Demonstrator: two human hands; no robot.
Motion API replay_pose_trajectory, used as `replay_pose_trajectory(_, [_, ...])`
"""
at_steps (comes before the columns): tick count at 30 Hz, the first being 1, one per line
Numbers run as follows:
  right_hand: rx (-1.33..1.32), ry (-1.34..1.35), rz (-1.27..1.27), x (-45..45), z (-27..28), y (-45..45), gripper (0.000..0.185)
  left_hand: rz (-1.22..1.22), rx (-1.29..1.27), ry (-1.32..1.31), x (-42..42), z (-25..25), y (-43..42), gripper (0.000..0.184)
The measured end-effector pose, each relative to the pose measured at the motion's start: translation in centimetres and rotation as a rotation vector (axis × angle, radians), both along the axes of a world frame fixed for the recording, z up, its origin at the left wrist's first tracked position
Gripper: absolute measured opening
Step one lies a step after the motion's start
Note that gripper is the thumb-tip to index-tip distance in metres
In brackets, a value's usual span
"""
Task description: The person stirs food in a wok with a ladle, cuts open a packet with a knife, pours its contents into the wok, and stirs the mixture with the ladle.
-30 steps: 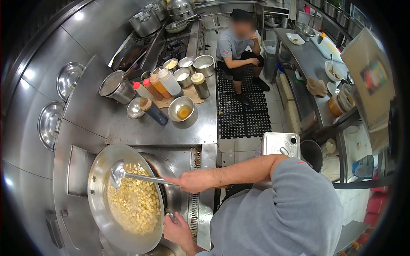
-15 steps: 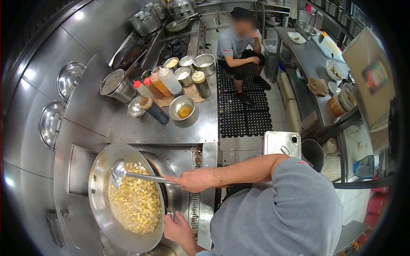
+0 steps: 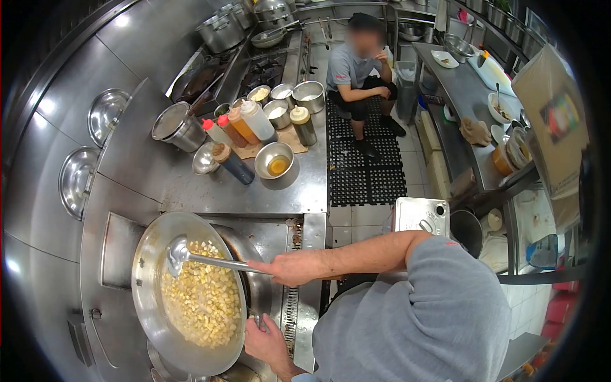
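The right hand (image 3: 296,266) is closed around a ladle's (image 3: 223,261) handle; the left hand (image 3: 266,344) grips the wok's handle (image 3: 258,321). The wok (image 3: 147,299) sits directly in front of both hands, broad, pale grey and scorched along its outer side. Diced food (image 3: 202,299) spreads inside it in small cubes, cream to pale yellow, looking moist. The ladle's head lies ahead of the right hand, by the food's edge. To that hand's right, a steel counter (image 3: 299,191) bears a bowl (image 3: 262,167) of yellow liquid and squeeze bottles (image 3: 254,121). Farther right, a seated person (image 3: 353,79) rests their feet on a black mat (image 3: 375,184).
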State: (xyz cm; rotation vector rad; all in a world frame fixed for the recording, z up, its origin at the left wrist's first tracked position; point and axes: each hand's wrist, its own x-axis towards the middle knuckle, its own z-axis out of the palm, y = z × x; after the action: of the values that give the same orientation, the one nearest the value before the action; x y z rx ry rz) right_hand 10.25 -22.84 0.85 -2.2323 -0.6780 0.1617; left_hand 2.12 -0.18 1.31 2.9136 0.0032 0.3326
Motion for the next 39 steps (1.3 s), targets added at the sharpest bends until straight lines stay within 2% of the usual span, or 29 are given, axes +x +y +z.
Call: replay_pose_trajectory(39, [-0.007,0.006,-0.006,0.1,-0.3,0.2,0.073,-0.011,-0.008,0.001,0.0,0.2,0.0,0.025])
